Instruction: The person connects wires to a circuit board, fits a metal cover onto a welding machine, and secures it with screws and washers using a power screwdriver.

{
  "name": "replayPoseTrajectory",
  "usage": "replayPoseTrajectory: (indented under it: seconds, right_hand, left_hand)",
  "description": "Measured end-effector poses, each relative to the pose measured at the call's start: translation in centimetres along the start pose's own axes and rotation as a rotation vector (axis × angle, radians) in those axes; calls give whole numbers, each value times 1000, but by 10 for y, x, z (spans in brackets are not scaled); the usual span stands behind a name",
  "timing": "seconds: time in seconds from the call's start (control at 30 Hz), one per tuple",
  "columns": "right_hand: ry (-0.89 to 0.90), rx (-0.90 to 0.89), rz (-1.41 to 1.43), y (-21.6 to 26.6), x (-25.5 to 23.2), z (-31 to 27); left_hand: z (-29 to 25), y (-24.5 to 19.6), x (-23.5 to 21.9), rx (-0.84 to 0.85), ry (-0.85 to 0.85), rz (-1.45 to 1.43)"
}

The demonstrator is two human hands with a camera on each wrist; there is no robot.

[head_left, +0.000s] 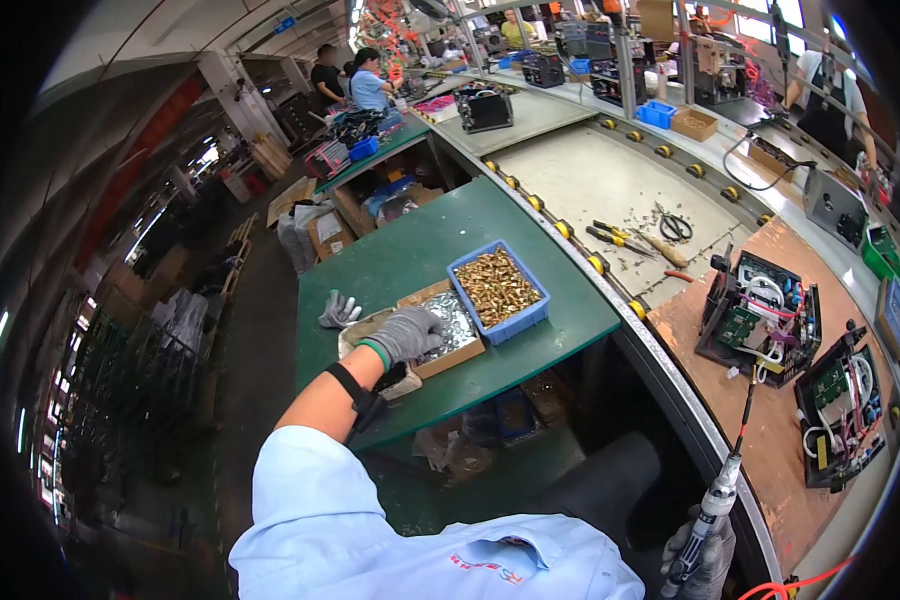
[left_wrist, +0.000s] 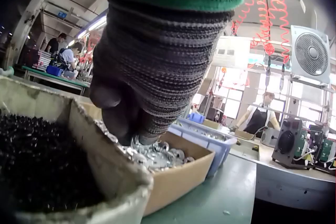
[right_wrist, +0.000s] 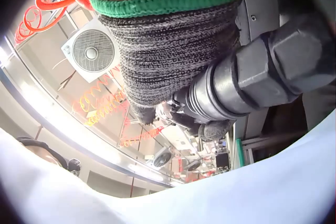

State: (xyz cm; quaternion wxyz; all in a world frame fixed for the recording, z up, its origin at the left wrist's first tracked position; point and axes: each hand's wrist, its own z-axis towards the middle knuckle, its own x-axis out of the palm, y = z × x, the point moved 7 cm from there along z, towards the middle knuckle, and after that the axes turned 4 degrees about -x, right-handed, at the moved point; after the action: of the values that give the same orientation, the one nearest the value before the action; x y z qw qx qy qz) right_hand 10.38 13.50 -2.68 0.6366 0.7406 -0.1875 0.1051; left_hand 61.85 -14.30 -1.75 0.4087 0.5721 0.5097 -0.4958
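My gloved left hand [head_left: 407,334] reaches down into a shallow cardboard box [head_left: 457,358] of shiny small metal washers [left_wrist: 157,155]. In the left wrist view its fingers bend down and the fingertips are among the washers; whether they pinch any I cannot tell. Beside that box stands a blue bin [head_left: 519,322] of brass-coloured fasteners [head_left: 495,287]. A worn box [left_wrist: 113,166] of small black screws [left_wrist: 47,161] is nearest the left wrist camera. At the lower right my gloved right hand [head_left: 708,560] grips a power screwdriver [head_left: 715,505], its long bit pointing up toward an open device [head_left: 765,310].
A grey glove [head_left: 339,310] lies on the green table [head_left: 400,250]. Another open device [head_left: 838,410] sits on the wooden board [head_left: 770,480] at right. Pliers [head_left: 618,238] and loose bits lie on the roller-edged line behind. An orange hose [head_left: 800,582] runs along the lower right.
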Motion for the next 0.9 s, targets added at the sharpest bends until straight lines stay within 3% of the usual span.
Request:
replayPoseTrajectory:
  seconds: [0.1,0.13,0.23,0.27,0.3,0.33,0.37,0.43,0.5,0.57,0.6,0.63,0.73,0.9]
  right_hand:
    - [-34,-79,-73,-3,-9,-8]
    - [-107,-125,-92,-13,-23,-11]
    - [-154,-26,-16,-16,-50,-22]
    - [-180,6,18,-15,-58,-27]
    - [-204,41,49,-16,-68,-32]
    - [-207,77,89,-19,-74,-36]
    - [-252,61,98,-19,-83,-40]
    - [-243,59,157,-21,-87,-44]
    - [-259,54,178,-18,-93,-50]
    - [-231,43,212,-15,-92,-56]
    - [-243,30,220,-11,-92,-58]
    - [-267,11,226,-7,-93,-59]
    - [-312,-31,232,3,-102,-62]
    - [-346,14,261,8,-118,-61]
  left_hand:
    - [5,16,-16,20,-96,38]
    - [11,26,-11,-44,-30,72]
    - [-4,-23,-47,-131,56,52]
    - [8,-7,-39,5,-59,114]
    - [13,-10,-44,-16,-111,63]
    - [11,-41,-63,44,-223,26]
    - [12,-76,-75,107,-264,-279]
    - [-9,-208,-110,168,-118,-675]
    - [-19,-329,-124,456,-49,-623]
    - [-10,-425,-102,602,176,-757]
    - [-8,-475,-97,816,120,-808]
    - [0,-515,-84,820,266,-865]
    - [20,-595,-42,764,648,-1067]
    - [25,-638,-25,762,765,-1073]
